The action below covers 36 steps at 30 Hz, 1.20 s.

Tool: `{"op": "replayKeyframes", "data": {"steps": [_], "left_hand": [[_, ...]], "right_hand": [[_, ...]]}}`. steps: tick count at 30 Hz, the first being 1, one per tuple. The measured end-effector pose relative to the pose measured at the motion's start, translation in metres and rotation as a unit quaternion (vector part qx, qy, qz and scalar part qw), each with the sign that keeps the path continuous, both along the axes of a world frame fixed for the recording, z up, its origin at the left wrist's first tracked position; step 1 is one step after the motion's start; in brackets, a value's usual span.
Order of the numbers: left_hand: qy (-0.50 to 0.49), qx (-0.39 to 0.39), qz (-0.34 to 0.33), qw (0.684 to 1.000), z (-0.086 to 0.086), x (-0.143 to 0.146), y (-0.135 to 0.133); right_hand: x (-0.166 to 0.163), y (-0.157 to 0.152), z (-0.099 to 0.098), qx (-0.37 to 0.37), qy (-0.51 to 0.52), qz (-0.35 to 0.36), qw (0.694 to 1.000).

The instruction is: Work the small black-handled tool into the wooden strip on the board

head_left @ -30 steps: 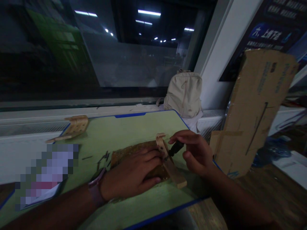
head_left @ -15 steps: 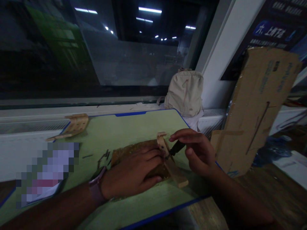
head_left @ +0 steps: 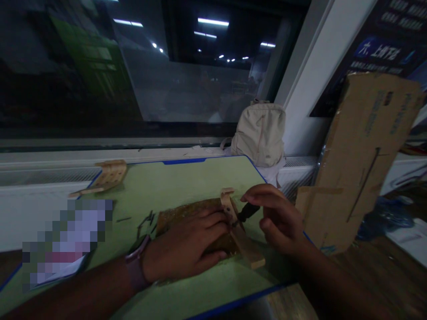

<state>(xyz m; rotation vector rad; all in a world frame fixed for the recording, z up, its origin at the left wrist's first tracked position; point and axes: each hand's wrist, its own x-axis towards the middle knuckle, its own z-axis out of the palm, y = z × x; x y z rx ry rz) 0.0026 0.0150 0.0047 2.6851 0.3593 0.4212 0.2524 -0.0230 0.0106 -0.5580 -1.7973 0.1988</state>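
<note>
My left hand (head_left: 190, 242) lies flat, fingers stretched out, over a brown tape-wrapped pad (head_left: 180, 211). Its fingertips touch the edge of a curved wooden piece (head_left: 249, 252) with dark holes or screws along it. To the right, my right hand (head_left: 280, 218) curls round the end of a black-handled tool, seemingly a screwdriver (head_left: 248, 211). The tool slants down to the wooden piece; its tip is hidden in shadow beside the wood. Left of the pad lie several thin dark screws or nails (head_left: 146, 220).
The green board with a blue edge (head_left: 190, 178) carries the work. At its far left rests another curved wooden part (head_left: 110, 174), with a blurred-out sheet (head_left: 73, 240) nearer. Behind are a beige backpack (head_left: 259, 133) and a window; a tall cardboard sheet (head_left: 363, 164) stands right.
The whole view has shifted slightly, so things appear a little lower and further right. Both hands keep nearly the same places at the wooden piece and the tool.
</note>
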Motion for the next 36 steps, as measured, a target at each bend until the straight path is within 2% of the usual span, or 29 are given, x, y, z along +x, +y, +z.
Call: {"op": "replayKeyframes", "data": {"steps": [6, 9, 13, 16, 21, 25, 28, 30, 36], "left_hand": [[-0.002, 0.002, -0.012, 1.0, 0.0, 0.001, 0.001], [0.0, 0.001, -0.01, 1.0, -0.001, 0.001, 0.001], [0.003, 0.002, -0.005, 1.0, -0.002, 0.001, 0.001], [0.002, 0.005, -0.005, 1.0, -0.001, 0.001, 0.001], [0.004, 0.009, -0.008, 1.0, 0.0, 0.0, 0.001], [0.005, 0.011, -0.005, 1.0, -0.002, 0.0, 0.002], [0.007, 0.009, -0.006, 1.0, -0.002, 0.0, 0.002], [0.007, 0.01, -0.006, 1.0, -0.002, 0.0, 0.002], [-0.005, 0.004, -0.01, 1.0, -0.001, 0.0, 0.002]], "right_hand": [[-0.005, 0.002, -0.002, -0.075, 0.063, 0.056, 0.994], [-0.003, 0.006, -0.002, -0.038, 0.083, 0.037, 0.995], [0.0, 0.005, 0.001, 0.025, 0.03, -0.013, 0.999], [-0.001, 0.0, 0.002, -0.004, 0.001, 0.003, 1.0], [-0.004, -0.001, -0.002, -0.061, 0.043, 0.039, 0.996], [-0.004, 0.006, -0.004, -0.017, 0.076, 0.021, 0.997], [-0.002, 0.008, -0.002, 0.013, 0.062, -0.008, 0.998], [-0.001, 0.006, -0.001, 0.002, 0.044, -0.008, 0.999], [-0.004, 0.0, -0.001, -0.069, 0.038, 0.055, 0.995]]}}
